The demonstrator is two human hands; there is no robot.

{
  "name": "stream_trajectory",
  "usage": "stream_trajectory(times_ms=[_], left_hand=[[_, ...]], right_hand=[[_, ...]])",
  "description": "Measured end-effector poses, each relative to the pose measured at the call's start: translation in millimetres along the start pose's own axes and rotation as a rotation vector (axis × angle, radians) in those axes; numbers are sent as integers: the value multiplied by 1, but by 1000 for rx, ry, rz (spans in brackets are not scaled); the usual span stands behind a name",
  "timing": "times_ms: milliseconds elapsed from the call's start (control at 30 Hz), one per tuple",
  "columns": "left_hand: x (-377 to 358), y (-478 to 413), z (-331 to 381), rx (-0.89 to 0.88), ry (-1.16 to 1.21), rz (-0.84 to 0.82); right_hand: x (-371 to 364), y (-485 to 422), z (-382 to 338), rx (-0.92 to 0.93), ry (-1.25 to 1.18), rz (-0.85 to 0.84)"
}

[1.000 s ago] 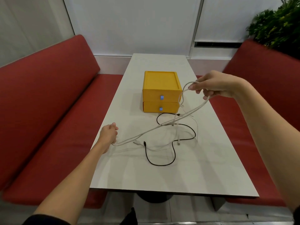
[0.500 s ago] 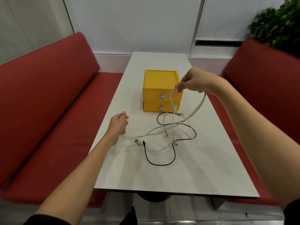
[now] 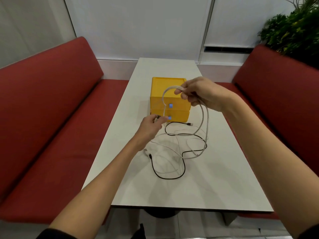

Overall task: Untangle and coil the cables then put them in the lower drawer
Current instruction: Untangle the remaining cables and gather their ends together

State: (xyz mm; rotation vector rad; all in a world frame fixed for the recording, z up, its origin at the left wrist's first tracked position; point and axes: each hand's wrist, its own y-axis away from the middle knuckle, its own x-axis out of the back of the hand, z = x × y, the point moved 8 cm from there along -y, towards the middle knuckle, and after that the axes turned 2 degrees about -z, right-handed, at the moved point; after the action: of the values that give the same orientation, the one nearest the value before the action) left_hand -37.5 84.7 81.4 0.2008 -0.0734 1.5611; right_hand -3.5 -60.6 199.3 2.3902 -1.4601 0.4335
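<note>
A thick white cable [image 3: 202,118] loops from my right hand [image 3: 198,94], which grips it in front of the yellow drawer box [image 3: 168,87]. The same cable arcs down to my left hand [image 3: 149,127], which pinches it near the lower drawer [image 3: 179,116]. Both drawers are closed, each with a small blue knob. A black cable [image 3: 172,176] and a thin white cable [image 3: 165,169] lie tangled on the white table [image 3: 215,178] below my hands.
Red bench seats [image 3: 43,118] flank the table on both sides. A green plant [image 3: 293,31] stands at the back right. The table's near edge is at the bottom of the view.
My right hand has moved left, in front of the box, carrying the white cable loop. My left hand has risen toward the lower drawer, shortening the span between the hands.
</note>
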Motion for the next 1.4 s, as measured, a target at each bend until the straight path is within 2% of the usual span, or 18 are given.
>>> stream_trajectory(times_ms=[100, 200, 333, 433, 533, 700, 900, 1033, 1167, 1300, 1400], left_hand=[[4, 0, -7, 74, 85, -13], [4, 0, -10, 97, 114, -37], [-4, 4, -8, 111, 213, -109], [-11, 10, -5, 149, 280, -164], [-19, 15, -4, 159, 256, -212], [-22, 16, -4, 150, 228, -211], [-21, 23, -14, 173, 234, -199], [-20, 25, -22, 207, 236, -182], [-19, 25, -25, 229, 248, -162], [-18, 23, -26, 249, 244, -126], [-15, 22, -20, 238, 281, -107]], right_hand=[[28, 5, -1, 62, -127, 122], [44, 9, 6, 90, -113, 162], [56, 15, 33, 33, -62, 200], [65, 19, 57, 21, -226, 194], [84, 26, 85, 10, -502, 284], [97, 44, 168, -213, -769, 515], [67, 74, 251, -536, -973, 716], [49, 94, 292, -750, -831, 772], [34, 101, 302, -890, -514, 618], [24, 87, 293, -895, -188, 436], [30, 77, 282, -827, 85, 435]])
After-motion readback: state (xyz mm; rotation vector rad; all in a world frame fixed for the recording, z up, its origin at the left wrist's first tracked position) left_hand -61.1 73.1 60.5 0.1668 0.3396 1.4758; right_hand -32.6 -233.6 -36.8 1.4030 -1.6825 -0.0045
